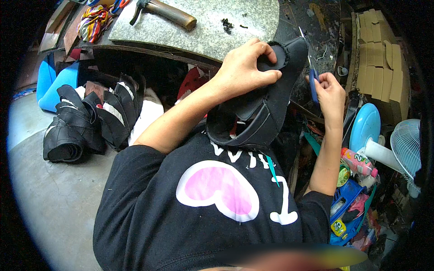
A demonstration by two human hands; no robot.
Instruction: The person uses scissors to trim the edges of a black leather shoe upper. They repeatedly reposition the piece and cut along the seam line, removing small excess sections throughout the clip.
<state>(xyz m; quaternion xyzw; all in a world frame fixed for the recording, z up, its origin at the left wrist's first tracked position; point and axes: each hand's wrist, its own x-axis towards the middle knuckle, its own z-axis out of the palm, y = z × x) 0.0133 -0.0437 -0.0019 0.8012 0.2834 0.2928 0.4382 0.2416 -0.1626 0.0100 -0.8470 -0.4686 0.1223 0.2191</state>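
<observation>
My left hand (pixel 251 65) is closed on a black shoe upper (pixel 289 74), thumb and fingers pinching its edge near the far end. The upper hangs toward my chest, and its wide opening faces up at the near end. In my right hand (pixel 330 92) is a pair of scissors (pixel 313 86) with blue handles, fingers wrapped round the grips. The blades point away from me and lie along the right edge of the upper's far tip. Whether they are touching the material I cannot tell.
Ahead lies a speckled grey slab (pixel 181 45) bearing a wooden-handled hammer (pixel 169 14) and black scraps (pixel 227 25). Bundled black pieces (pixel 72 131) sit at left. On the right are cardboard boxes (pixel 379 58), a white fan (pixel 407 144), a blue round stool (pixel 365 126) and a pink bottle (pixel 358 161).
</observation>
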